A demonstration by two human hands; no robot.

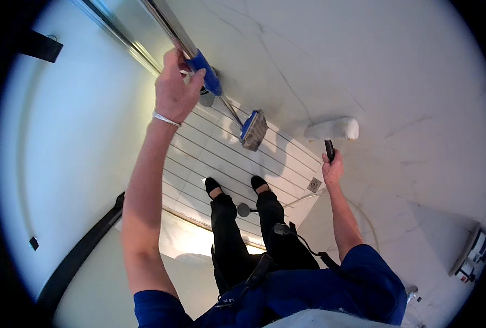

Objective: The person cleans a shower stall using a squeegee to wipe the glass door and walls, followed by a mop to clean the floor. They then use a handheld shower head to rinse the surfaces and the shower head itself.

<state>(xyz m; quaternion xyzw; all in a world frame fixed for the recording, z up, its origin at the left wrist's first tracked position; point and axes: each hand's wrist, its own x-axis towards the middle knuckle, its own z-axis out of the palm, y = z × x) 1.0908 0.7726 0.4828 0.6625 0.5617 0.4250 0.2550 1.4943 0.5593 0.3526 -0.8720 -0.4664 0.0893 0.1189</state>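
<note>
My left hand (pixel 178 90) is raised at the upper left, its fingers and thumb closed around the pole of a mop (pixel 206 71) by its blue plastic grip. The metal pole slants down from the top edge to a blue mop head with a grey fluffy pad (pixel 255 131), hanging over the floor. At the right, my right hand (pixel 332 168) is wrapped round the black handle of a T-shaped window washer (pixel 333 129). Its white fluffy sleeve is held up by the marbled wall; I cannot tell whether it touches.
Below lies a white shower floor (pixel 210 145) with dark grooves and a small square drain (pixel 314 185). A round grey shower head (pixel 243 210) shows near my feet. A metal-edged frame (pixel 125 38) runs along the upper left. A shelf with items (pixel 471 254) stands at the far right.
</note>
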